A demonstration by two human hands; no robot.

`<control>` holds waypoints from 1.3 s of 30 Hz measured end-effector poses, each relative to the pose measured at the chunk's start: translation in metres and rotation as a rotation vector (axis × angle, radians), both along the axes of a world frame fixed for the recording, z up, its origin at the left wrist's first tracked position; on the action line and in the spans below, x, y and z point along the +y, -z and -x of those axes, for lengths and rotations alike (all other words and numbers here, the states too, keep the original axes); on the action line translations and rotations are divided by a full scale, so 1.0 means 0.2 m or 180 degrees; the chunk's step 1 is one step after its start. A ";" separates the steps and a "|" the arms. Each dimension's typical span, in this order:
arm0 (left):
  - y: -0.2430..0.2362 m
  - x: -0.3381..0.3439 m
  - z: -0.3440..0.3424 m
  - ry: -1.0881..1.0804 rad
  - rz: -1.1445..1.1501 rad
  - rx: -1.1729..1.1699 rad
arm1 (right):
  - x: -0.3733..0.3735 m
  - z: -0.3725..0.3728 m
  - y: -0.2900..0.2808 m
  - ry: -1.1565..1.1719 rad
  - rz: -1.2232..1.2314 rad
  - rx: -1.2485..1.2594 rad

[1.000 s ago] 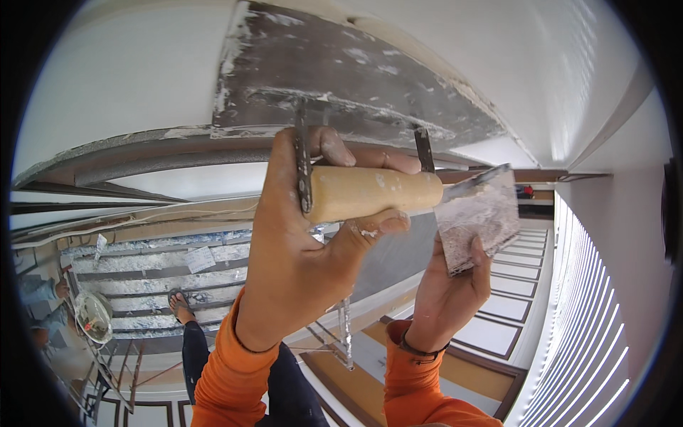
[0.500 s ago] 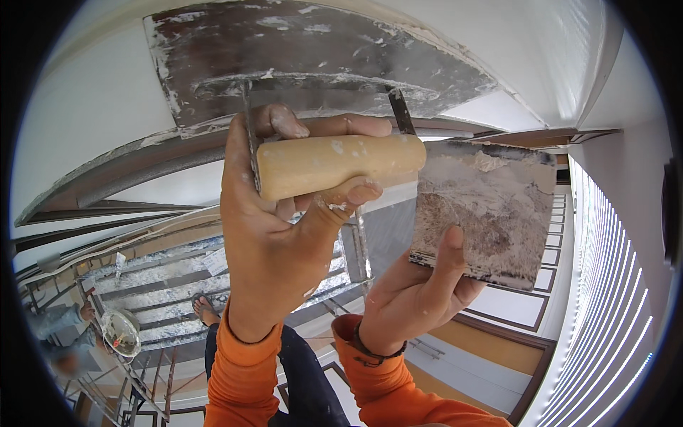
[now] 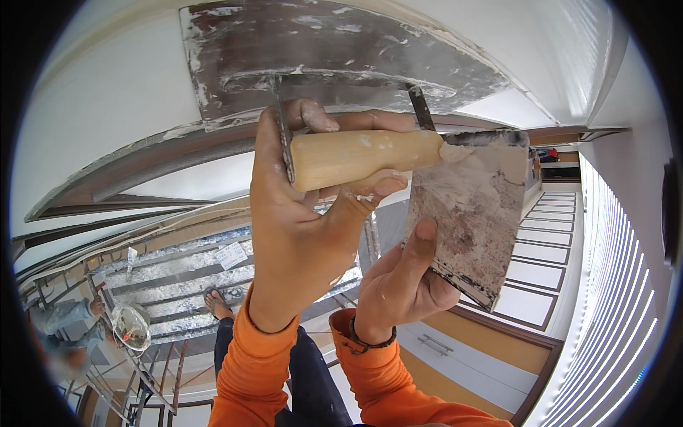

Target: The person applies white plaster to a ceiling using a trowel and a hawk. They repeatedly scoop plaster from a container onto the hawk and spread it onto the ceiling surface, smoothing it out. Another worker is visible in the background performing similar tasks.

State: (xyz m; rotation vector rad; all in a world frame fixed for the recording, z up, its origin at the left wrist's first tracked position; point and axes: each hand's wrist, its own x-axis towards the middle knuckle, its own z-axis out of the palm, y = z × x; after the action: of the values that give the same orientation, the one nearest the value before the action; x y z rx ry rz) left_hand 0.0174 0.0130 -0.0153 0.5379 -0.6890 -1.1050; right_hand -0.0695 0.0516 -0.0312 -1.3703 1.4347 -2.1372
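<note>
My left hand (image 3: 299, 235) is wrapped round the pale wooden handle (image 3: 363, 156) of a plastering trowel, thumb along its near side. The trowel's broad dark blade (image 3: 320, 39), streaked with white filler, extends above my fingers, joined to the handle by two dark metal posts. My right hand (image 3: 398, 285) holds a wide scraper (image 3: 469, 213), thumb on its face, which is smeared with pale, brownish filler. The scraper's top edge is at the right end of the trowel handle; whether they touch I cannot tell. The scraper's own handle is hidden.
Below are filler-spattered planks (image 3: 178, 285) with a foot in a sandal, a bucket (image 3: 130, 327) and scaffold bars (image 3: 163, 384). A co-worker's arms (image 3: 64, 317) reach in at the left. Slatted blinds (image 3: 612, 299) run down the right, beside panelled orange and white cabinets (image 3: 469, 363).
The scraper has turned from a slanted angle to show its face and tilted slightly since. Both hands moved left and up, then a little back to the right, still holding their tools.
</note>
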 end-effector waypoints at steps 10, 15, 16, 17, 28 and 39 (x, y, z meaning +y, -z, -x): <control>-0.01 0.00 -0.01 -0.0030 -0.0008 -0.0311 | 0.01 0.07 0.09 -0.0162 -0.0454 0.0282; 0.02 -0.02 0.01 -0.0204 0.0284 -0.0600 | -0.02 0.15 0.01 -0.0426 -0.0356 -0.1165; 0.02 -0.02 0.00 -0.0255 0.0239 -0.0732 | -0.03 0.21 -0.01 -0.0515 -0.0340 -0.1191; 0.01 -0.01 0.00 -0.0313 0.0189 -0.0872 | -0.04 0.26 -0.05 -0.0607 -0.0328 -0.1224; -0.01 0.02 0.01 -0.0443 -0.0203 -0.1042 | -0.23 0.57 -0.30 -0.2034 -0.0665 0.0715; -0.02 0.03 0.02 -0.0274 -0.0231 -0.0723 | -0.25 0.56 -0.31 -0.1784 0.0247 0.2459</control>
State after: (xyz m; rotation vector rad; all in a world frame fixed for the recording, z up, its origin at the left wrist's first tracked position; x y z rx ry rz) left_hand 0.0130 0.0186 -0.0106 0.7567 -0.8172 -1.0001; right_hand -0.1813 0.0015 0.0310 -2.4315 0.9552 -1.3640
